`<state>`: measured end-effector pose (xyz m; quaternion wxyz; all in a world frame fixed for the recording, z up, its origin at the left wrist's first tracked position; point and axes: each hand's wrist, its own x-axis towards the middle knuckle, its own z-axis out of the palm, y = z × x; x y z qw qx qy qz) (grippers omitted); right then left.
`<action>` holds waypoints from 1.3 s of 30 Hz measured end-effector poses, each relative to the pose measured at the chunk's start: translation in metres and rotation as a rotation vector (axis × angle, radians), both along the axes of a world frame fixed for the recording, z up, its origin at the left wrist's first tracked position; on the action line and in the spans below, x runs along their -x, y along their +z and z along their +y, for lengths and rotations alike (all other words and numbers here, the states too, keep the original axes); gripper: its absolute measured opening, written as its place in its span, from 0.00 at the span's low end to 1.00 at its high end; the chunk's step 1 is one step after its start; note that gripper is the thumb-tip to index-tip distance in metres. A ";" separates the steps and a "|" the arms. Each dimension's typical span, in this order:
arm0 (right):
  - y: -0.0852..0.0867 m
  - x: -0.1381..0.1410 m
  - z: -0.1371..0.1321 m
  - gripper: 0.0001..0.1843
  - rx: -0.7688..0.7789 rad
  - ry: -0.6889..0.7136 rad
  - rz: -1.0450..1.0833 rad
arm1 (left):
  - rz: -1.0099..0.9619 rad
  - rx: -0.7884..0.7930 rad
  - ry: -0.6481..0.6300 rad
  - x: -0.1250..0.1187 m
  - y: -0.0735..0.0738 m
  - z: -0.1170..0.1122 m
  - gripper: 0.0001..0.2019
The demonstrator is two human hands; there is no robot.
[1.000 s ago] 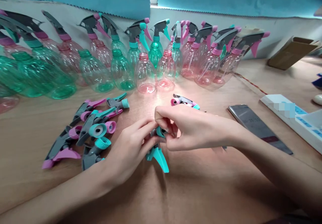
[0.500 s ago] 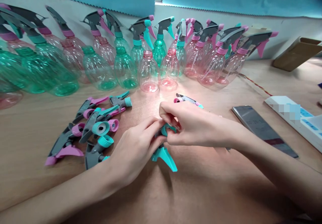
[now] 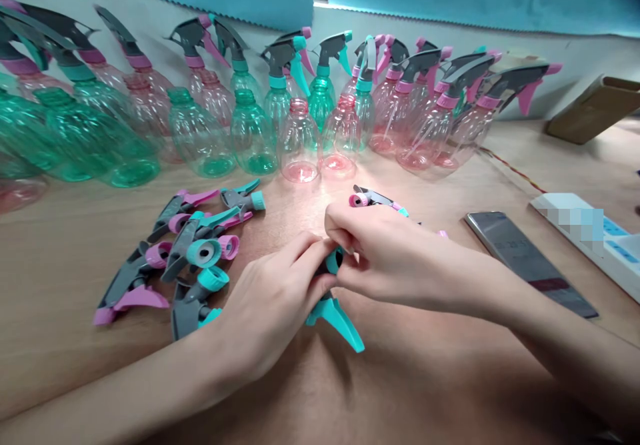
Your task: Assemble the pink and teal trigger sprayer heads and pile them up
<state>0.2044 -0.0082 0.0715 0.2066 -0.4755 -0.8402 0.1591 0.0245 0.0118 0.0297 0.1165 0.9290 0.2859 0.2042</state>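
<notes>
Both hands meet over the wooden table [image 3: 410,378] on one grey spray head with a teal trigger [image 3: 335,315]. My left hand [image 3: 270,298] wraps its fingers round the body from the left. My right hand [image 3: 385,251] pinches the teal collar at the top with its fingertips. The trigger points down and to the right below the hands. A heap of loose spray heads [image 3: 190,251] in grey, pink and teal lies just left of my left hand. One more spray head [image 3: 373,199] with a pink collar lies behind my right hand.
Rows of green and pink clear bottles [image 3: 250,125], some capped with spray heads, line the back of the table. A dark phone [image 3: 525,261] and a white box [image 3: 590,231] lie at the right. A brown cardboard box [image 3: 595,108] stands far right.
The view has shifted slightly, so everything sits a little further right. Both hands stay on the same spray head, with small finger movements at its collar.
</notes>
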 end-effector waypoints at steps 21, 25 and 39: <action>0.028 -0.030 0.004 0.14 0.215 -0.137 -0.067 | -0.087 0.195 0.065 0.003 0.003 0.009 0.12; 0.028 -0.033 0.006 0.13 0.270 -0.112 -0.034 | -0.111 0.255 0.051 0.003 0.004 0.010 0.12; 0.019 -0.020 0.005 0.11 0.218 -0.129 -0.020 | -0.128 0.247 0.048 0.002 0.006 0.010 0.13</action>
